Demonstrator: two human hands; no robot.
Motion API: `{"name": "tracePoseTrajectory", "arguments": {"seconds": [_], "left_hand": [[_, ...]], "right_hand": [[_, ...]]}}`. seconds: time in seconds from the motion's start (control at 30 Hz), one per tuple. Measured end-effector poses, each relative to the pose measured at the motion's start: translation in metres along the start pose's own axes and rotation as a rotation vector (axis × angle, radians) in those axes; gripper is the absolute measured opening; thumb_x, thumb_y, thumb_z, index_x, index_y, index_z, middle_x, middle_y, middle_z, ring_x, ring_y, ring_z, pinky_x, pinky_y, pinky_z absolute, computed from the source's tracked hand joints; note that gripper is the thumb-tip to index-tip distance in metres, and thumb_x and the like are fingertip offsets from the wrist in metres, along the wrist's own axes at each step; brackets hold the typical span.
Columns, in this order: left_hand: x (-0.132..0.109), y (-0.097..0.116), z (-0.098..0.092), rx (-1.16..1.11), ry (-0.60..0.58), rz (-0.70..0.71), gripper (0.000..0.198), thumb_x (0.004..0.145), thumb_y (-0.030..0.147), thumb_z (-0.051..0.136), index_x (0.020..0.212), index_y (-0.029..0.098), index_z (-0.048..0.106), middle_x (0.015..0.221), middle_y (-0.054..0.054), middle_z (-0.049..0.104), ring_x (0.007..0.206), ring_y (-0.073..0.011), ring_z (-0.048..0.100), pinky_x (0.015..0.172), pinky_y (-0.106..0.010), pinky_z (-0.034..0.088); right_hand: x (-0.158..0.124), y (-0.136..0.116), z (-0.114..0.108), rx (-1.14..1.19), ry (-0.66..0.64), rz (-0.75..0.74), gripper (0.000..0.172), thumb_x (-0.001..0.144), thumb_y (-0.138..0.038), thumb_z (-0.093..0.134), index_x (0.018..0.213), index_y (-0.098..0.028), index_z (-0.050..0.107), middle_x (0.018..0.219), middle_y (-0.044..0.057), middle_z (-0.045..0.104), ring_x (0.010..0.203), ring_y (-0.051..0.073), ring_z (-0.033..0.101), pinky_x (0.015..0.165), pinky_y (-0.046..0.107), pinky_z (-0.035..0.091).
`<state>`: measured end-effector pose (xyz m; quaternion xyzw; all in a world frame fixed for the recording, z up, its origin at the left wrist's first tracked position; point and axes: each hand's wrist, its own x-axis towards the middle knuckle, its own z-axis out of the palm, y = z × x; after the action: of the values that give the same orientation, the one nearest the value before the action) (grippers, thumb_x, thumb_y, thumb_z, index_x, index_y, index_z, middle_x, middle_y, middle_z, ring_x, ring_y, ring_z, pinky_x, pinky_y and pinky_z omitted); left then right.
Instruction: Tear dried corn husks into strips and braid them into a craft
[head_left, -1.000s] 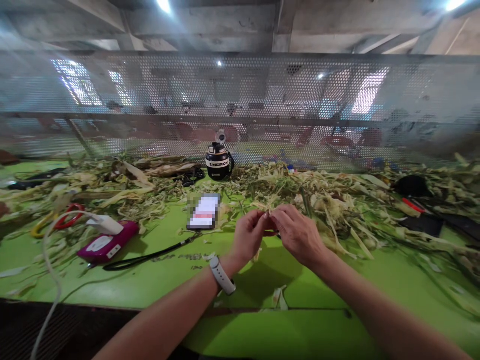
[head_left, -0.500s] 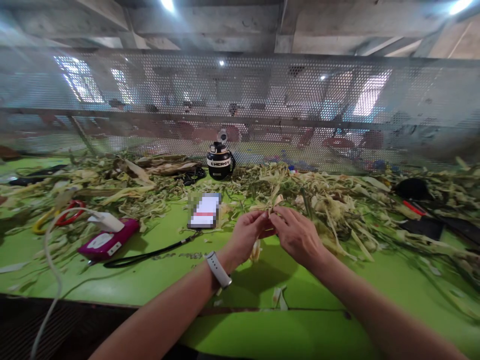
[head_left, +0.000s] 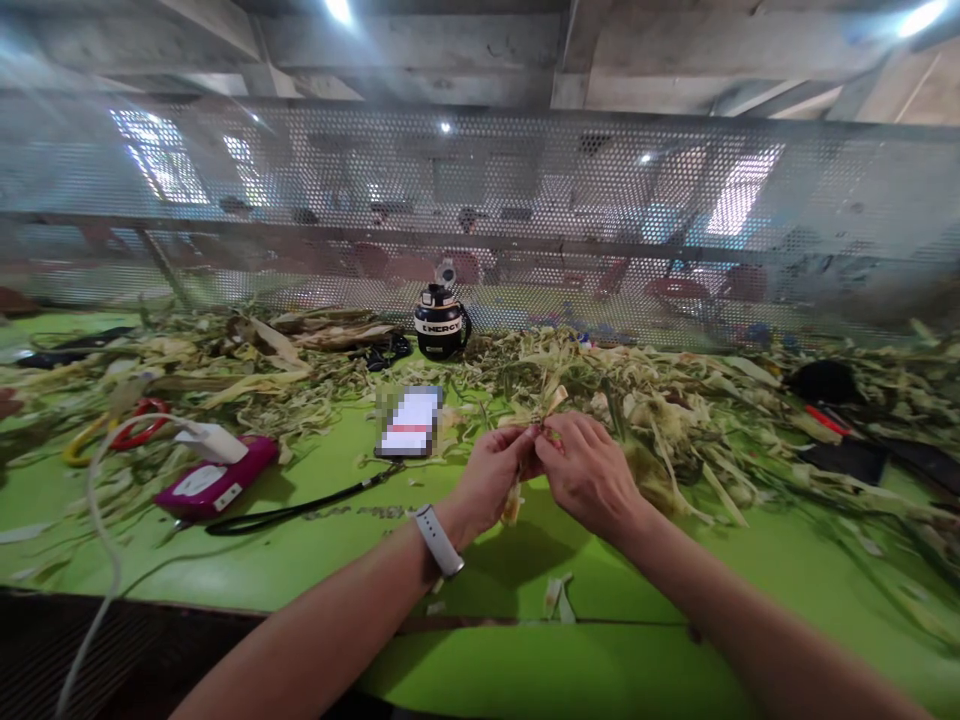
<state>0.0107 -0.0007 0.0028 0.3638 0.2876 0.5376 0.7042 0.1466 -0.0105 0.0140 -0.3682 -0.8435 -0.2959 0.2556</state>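
Observation:
My left hand (head_left: 489, 480), with a pale watch band at its wrist, pinches a small piece of dried corn husk (head_left: 555, 401) between thumb and fingers. Close against it, my right hand (head_left: 592, 472) has its fingertips closed on the same husk. One pale end sticks up above the fingers and another hangs below my left hand; the part between is hidden by my fingers. Both hands are held over the green table (head_left: 517, 580). Right behind them lies a heap of husk strips (head_left: 675, 420).
A phone (head_left: 410, 420) with a black strap lies left of my hands. Further left are a magenta power strip (head_left: 217, 480) with a white plug and red-handled scissors (head_left: 142, 422). A black bottle (head_left: 440, 325) stands before the perforated metal screen (head_left: 510, 200). Husk scraps (head_left: 559, 597) lie near the front edge.
My right hand has shifted slightly left and its fingers have curled in more tightly at the husk. My left hand stays nearly in place. At the far left edge, part of another hand shows.

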Motion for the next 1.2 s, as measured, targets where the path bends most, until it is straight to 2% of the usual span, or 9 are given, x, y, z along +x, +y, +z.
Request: {"name": "tracePoseTrajectory", "arguments": {"seconds": [0.13, 0.33, 0.4, 0.5, 0.57, 0.63, 0.83, 1.03, 1.2], "left_hand": [[0.003, 0.001, -0.004, 0.103, 0.052, 0.048, 0.040, 0.056, 0.043, 0.080, 0.068, 0.011, 0.060, 0.058, 0.002, 0.055, 0.050, -0.0047, 0.045, 0.048, -0.017, 0.038], [0.004, 0.003, -0.006, 0.345, 0.084, 0.085, 0.028, 0.074, 0.039, 0.064, 0.064, 0.016, 0.050, 0.060, 0.004, 0.050, 0.055, -0.0072, 0.047, 0.061, -0.023, 0.049], [0.005, 0.001, -0.006, 0.452, 0.051, 0.102, 0.021, 0.077, 0.036, 0.061, 0.070, 0.017, 0.053, 0.067, 0.003, 0.052, 0.061, -0.0093, 0.049, 0.062, -0.024, 0.050], [0.006, 0.000, -0.007, 0.604, 0.013, 0.241, 0.014, 0.079, 0.031, 0.058, 0.080, 0.018, 0.059, 0.080, -0.002, 0.060, 0.074, -0.0139, 0.054, 0.073, -0.029, 0.049], [0.007, 0.001, -0.007, 0.655, -0.027, 0.345, 0.014, 0.081, 0.031, 0.057, 0.082, 0.018, 0.060, 0.082, -0.003, 0.062, 0.080, -0.0158, 0.055, 0.081, -0.030, 0.046], [0.007, 0.004, -0.008, 0.660, -0.085, 0.387, 0.017, 0.083, 0.033, 0.054, 0.083, 0.017, 0.061, 0.078, -0.003, 0.061, 0.078, -0.0157, 0.054, 0.079, -0.028, 0.045], [0.008, 0.015, -0.013, 0.649, -0.216, 0.262, 0.031, 0.078, 0.047, 0.057, 0.070, 0.017, 0.054, 0.059, 0.004, 0.044, 0.052, -0.0079, 0.037, 0.049, -0.020, 0.035], [0.007, 0.021, -0.012, 0.587, -0.282, 0.107, 0.039, 0.074, 0.054, 0.059, 0.065, 0.018, 0.050, 0.055, 0.006, 0.036, 0.051, -0.0073, 0.036, 0.054, -0.022, 0.042], [0.009, 0.014, -0.015, 0.620, -0.261, 0.183, 0.036, 0.078, 0.052, 0.056, 0.068, 0.018, 0.051, 0.054, 0.005, 0.042, 0.049, -0.0073, 0.038, 0.050, -0.021, 0.036]], "right_hand": [[0.001, -0.003, -0.002, 0.080, -0.023, -0.013, 0.021, 0.087, -0.024, 0.049, 0.095, -0.014, 0.066, 0.104, 0.013, 0.064, 0.097, 0.023, 0.054, 0.093, 0.039, 0.043], [0.002, 0.010, -0.011, 0.109, 0.114, 0.040, 0.030, 0.087, -0.021, 0.048, 0.114, -0.016, 0.062, 0.116, 0.014, 0.062, 0.111, 0.025, 0.052, 0.095, 0.042, 0.042], [0.000, 0.015, -0.008, 0.112, 0.079, 0.003, 0.035, 0.087, -0.018, 0.048, 0.120, -0.018, 0.059, 0.123, 0.013, 0.059, 0.120, 0.025, 0.047, 0.102, 0.046, 0.037], [-0.003, 0.019, 0.003, 0.170, -0.056, -0.028, 0.042, 0.089, -0.015, 0.043, 0.129, -0.020, 0.053, 0.130, 0.011, 0.056, 0.124, 0.023, 0.045, 0.108, 0.050, 0.028], [-0.004, 0.022, 0.011, 0.229, -0.106, 0.021, 0.042, 0.090, -0.014, 0.040, 0.131, -0.019, 0.050, 0.128, 0.013, 0.057, 0.117, 0.023, 0.051, 0.105, 0.049, 0.033], [-0.004, 0.024, 0.015, 0.326, -0.104, 0.067, 0.040, 0.092, -0.016, 0.040, 0.130, -0.020, 0.051, 0.121, 0.013, 0.061, 0.108, 0.021, 0.056, 0.097, 0.045, 0.041], [0.000, 0.034, 0.007, 0.585, -0.094, 0.118, 0.036, 0.096, -0.027, 0.040, 0.129, -0.023, 0.052, 0.112, 0.010, 0.067, 0.102, 0.020, 0.060, 0.089, 0.038, 0.047], [0.000, 0.042, 0.001, 0.632, -0.163, 0.103, 0.037, 0.095, -0.029, 0.039, 0.130, -0.021, 0.051, 0.115, 0.012, 0.064, 0.106, 0.021, 0.060, 0.090, 0.040, 0.048], [0.000, 0.035, 0.006, 0.573, -0.111, 0.148, 0.032, 0.095, -0.025, 0.039, 0.122, -0.019, 0.055, 0.104, 0.012, 0.066, 0.097, 0.021, 0.062, 0.085, 0.038, 0.049]]}}
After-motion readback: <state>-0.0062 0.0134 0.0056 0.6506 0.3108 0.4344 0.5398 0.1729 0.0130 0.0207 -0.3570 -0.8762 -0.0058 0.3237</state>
